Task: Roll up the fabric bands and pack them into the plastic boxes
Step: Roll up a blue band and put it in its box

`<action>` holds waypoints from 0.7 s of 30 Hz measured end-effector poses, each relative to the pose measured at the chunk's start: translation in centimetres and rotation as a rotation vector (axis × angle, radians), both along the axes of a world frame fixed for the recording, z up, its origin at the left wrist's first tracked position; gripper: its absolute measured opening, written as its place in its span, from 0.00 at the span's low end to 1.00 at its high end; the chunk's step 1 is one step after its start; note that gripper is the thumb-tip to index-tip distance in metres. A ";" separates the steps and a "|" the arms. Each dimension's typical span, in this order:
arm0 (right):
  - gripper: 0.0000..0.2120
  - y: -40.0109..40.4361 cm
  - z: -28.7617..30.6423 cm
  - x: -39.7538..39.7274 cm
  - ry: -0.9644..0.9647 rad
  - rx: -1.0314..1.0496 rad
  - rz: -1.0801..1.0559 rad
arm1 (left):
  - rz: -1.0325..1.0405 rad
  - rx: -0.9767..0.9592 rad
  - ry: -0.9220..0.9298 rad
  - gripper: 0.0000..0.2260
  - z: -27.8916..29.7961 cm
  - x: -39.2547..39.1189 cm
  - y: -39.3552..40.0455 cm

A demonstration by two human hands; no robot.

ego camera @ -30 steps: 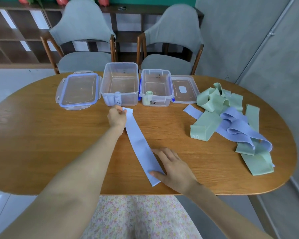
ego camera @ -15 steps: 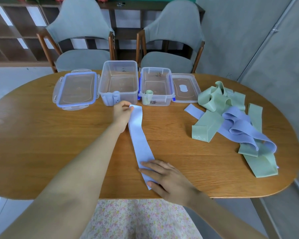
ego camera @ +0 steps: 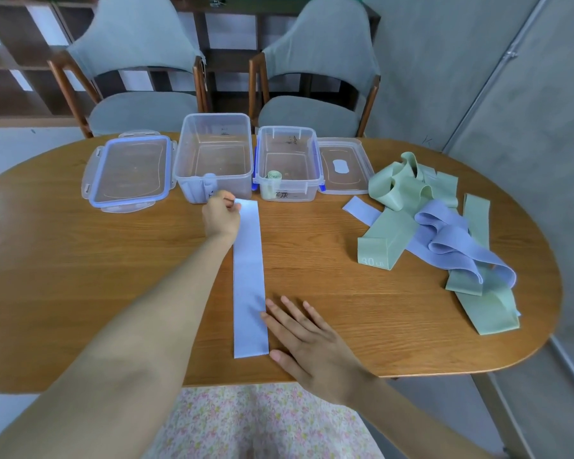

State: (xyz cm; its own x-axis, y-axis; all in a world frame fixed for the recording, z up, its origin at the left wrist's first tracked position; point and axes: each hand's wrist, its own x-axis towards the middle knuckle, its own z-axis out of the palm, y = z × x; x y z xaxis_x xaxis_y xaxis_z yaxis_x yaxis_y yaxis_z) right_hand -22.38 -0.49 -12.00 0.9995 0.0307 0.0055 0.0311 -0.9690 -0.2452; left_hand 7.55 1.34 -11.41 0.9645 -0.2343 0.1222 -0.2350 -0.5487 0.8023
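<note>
Your left hand [ego camera: 221, 217] pinches the far end of the blue band [ego camera: 250, 276], which lies flat & straight on the oval wood-grain desk [ego camera: 80, 260], running from near the boxes toward you. Your right hand [ego camera: 307, 339] has a wide grip, fingers spread flat on the desk, index tip touching the band's near right edge. Beyond: big clear plastic box [ego camera: 214, 157] w/ a blue roll inside, its blue-rimmed lid [ego camera: 128, 172] on the left; smaller clear box [ego camera: 289, 164] w/ a green roll, its lid [ego camera: 342, 165] on the right. Far right, well apart, a limp tangle of green & blue bands [ego camera: 444, 226], one marked 30 LB. Two grey padded chairs behind the desk.
</note>
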 end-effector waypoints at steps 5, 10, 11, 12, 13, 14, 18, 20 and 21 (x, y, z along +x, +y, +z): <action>0.25 0.5 -0.2 1.4 0.024 0.010 0.061 | -0.126 0.199 -0.196 0.11 -0.9 -0.6 1.8; 0.24 0.5 -0.4 1.4 0.037 0.014 0.082 | -0.307 0.327 -0.340 0.12 -1.7 -1.1 3.4; 0.24 0.5 -0.4 1.4 0.037 0.015 0.082 | -0.324 0.327 -0.340 0.13 -1.8 -1.3 3.5; 0.24 0.5 -0.4 1.2 0.035 0.014 0.082 | -0.336 0.331 -0.337 0.14 -1.8 -1.6 3.6; 0.24 0.5 -0.3 1.0 0.031 0.015 0.081 | -0.347 0.345 -0.335 0.15 -1.7 -1.9 3.7; 0.24 0.6 -0.4 0.8 0.029 0.015 0.081 | -0.358 0.370 -0.330 0.16 -1.6 -2.1 3.7; 0.24 0.6 -0.4 0.3 0.030 0.011 0.081 | -0.393 0.510 -0.294 0.20 -1.5 -2.8 4.0; 0.24 0.6 -0.1 0.3 0.053 0.023 0.081 | -0.385 0.541 -0.282 0.21 -1.2 -3.1 4.3; 0.25 0.5 0.0 0.4 0.061 0.038 0.080 | -0.377 0.531 -0.282 0.21 -0.8 -3.4 4.7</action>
